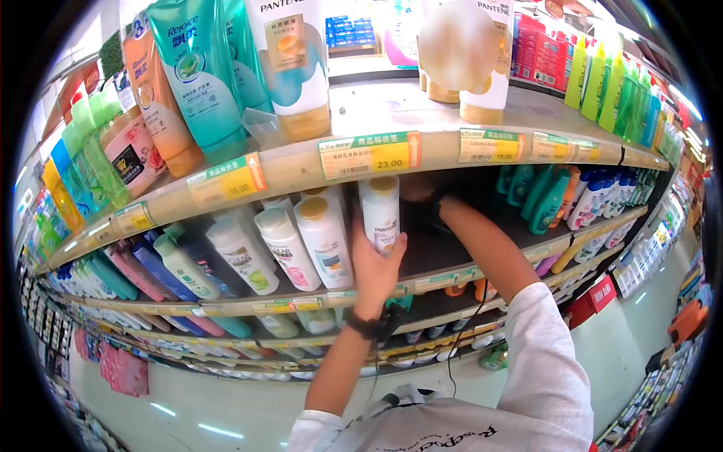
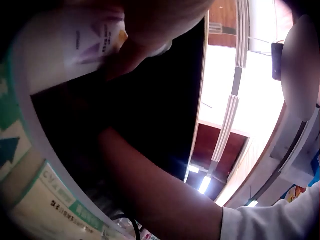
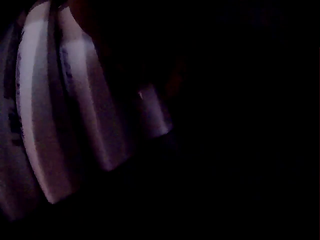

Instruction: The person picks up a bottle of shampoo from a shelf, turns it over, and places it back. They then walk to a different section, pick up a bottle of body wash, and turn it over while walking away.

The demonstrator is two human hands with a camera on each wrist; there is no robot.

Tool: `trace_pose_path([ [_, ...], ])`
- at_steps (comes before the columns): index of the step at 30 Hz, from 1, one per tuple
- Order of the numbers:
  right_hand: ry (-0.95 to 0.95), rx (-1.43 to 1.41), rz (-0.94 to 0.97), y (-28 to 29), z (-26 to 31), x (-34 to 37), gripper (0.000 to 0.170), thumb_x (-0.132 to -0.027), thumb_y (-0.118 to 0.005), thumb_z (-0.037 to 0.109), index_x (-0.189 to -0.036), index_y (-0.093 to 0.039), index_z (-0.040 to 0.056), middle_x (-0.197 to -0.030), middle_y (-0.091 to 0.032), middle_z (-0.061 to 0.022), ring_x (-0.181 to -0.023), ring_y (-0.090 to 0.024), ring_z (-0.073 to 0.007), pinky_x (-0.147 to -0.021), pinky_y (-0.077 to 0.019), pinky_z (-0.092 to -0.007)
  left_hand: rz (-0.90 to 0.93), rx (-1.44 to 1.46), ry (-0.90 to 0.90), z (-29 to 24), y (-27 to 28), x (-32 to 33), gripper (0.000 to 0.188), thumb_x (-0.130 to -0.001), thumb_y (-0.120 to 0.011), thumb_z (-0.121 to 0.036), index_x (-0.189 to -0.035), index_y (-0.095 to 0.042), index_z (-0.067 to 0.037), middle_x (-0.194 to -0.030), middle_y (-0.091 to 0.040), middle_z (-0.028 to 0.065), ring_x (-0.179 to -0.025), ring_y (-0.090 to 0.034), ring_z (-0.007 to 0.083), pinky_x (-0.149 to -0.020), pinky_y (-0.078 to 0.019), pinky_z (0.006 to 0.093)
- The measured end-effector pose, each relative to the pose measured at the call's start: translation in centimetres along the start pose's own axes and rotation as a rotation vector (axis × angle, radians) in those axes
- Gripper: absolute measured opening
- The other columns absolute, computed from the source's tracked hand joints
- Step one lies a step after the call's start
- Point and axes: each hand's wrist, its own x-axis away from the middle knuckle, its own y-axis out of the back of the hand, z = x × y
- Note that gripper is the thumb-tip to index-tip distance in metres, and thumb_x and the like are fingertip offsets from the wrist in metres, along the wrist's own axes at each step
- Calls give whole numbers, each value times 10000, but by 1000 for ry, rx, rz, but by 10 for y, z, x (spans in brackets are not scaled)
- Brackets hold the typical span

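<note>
My left hand (image 1: 375, 273) holds a white Pantene shampoo bottle (image 1: 382, 203) with a gold cap, upright on the second shelf, thumb along its right side. In the left wrist view the fingers (image 2: 162, 20) overlap the bottle's purple-marked label (image 2: 95, 42). My right arm (image 1: 489, 245) reaches deep into the dark shelf to the right of that bottle, its hand mostly hidden under the upper board. The right wrist view is very dark; pale bottles (image 3: 42, 110) stand in a row there, with part of the right hand (image 3: 84, 15) at the top, its grip unclear.
The upper shelf edge (image 1: 294, 169), carrying price tags (image 1: 369, 155), overhangs both hands. Clear bottles (image 1: 286, 248) and another Pantene bottle (image 1: 324, 245) stand to the left. Teal bottles (image 1: 550, 202) stand on the right. Rejoice tubes (image 1: 199, 83) line the top shelf.
</note>
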Motion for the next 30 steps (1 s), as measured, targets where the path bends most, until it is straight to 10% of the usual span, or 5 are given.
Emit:
trace_pose_path([
  [30,141,-108,169,42,20,0,472,-857,-671,258,-1258,-567,33,-1235,-601,-232,-1174,-559,-394,-1001,-438,-507,-27,5,-19,1,-2,3,666,-802,-754,-65,-1357,-395,20,-1142,-575,123,-987,-579,184,-870,-498,341],
])
